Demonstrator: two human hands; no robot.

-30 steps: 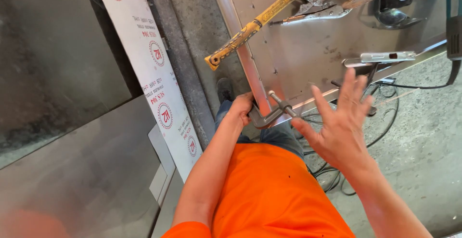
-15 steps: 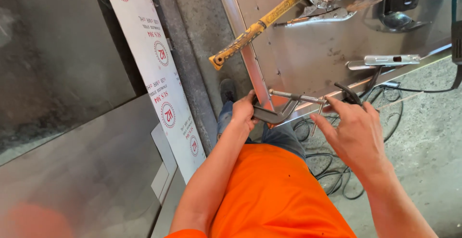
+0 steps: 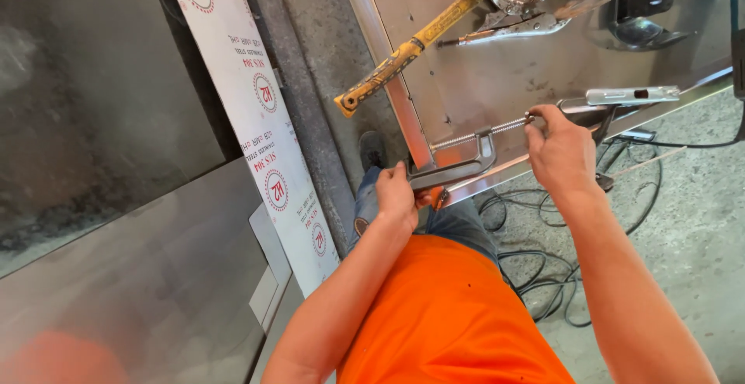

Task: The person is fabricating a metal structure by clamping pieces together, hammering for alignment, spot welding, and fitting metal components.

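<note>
A grey metal C-clamp (image 3: 464,160) sits over the near corner of a stainless steel sheet (image 3: 497,73). My left hand (image 3: 397,195) grips the clamp's frame at its lower end, by the sheet's corner. My right hand (image 3: 565,151) pinches the far end of the clamp's threaded screw (image 3: 497,129), fingers closed around its tip. Both forearms reach forward above my orange shirt.
A yellow-handled hammer (image 3: 403,54) and locking pliers (image 3: 528,15) lie on the sheet farther off. A metal latch piece (image 3: 632,95) rests near its right edge. Black cables (image 3: 543,260) coil on the concrete floor. A white film-covered panel (image 3: 256,112) leans at the left beside grey sheets.
My right hand went from spread open to closed on the clamp's screw end. The clamp has come up onto the sheet's corner, with my left hand still on its frame.
</note>
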